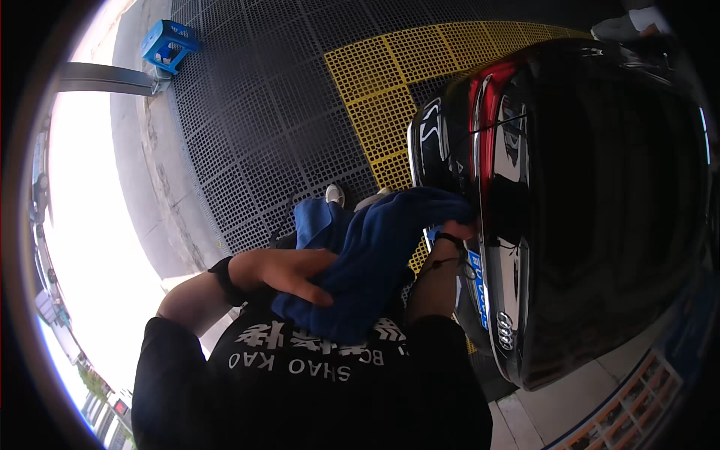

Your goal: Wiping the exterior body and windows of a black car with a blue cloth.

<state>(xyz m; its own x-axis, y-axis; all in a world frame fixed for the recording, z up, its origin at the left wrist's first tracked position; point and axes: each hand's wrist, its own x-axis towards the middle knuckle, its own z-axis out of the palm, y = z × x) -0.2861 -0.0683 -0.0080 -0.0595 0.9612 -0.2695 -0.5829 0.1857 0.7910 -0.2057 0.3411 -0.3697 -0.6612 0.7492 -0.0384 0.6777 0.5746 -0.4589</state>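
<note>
A large dark blue cloth hangs in folds between my hands, in front of my black shirt. My left hand grips the cloth with the thumb on top and the fingers under a fold. At the cloth's other end, my right hand holds it bunched up beside the rear of a black Audi car; its fingertips are partly hidden. The cloth's end lies close to the red tail light strip; whether it touches cannot be told. A lighter blue cloth part shows beyond my left hand.
Black plastic grating covers the floor, with a yellow grating band around the car. A blue plastic stool stands at the upper left near a grey post. Part of another person shows at the upper right, beyond the car.
</note>
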